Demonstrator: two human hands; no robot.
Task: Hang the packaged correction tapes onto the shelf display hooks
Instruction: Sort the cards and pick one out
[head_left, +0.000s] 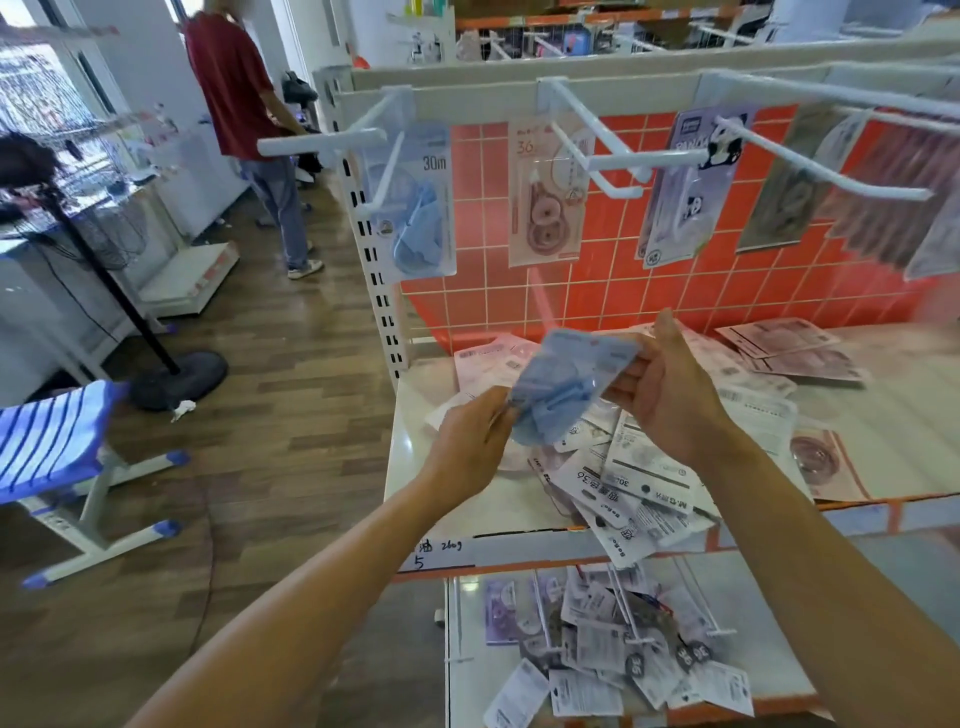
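Both forearms reach in from below. The left hand (470, 441) pinches the lower end of a blue pack (566, 384) with curled fingers, and the right hand (670, 395) grips its upper end, thumb raised, fingers under the card. The pack is held tilted in the air above the shelf (415, 467), below the hooks (597, 135). Behind stands a red tiled panel (623, 291). A pile (639, 483) of loose packs lies across the shelf, some hanging over its front edge; more lie on the lower shelf (769, 623). The white hooks jut from the rail above, and on them hang a 30m pack (415, 208), a pink pack (545, 208) and a panda pack (685, 192)
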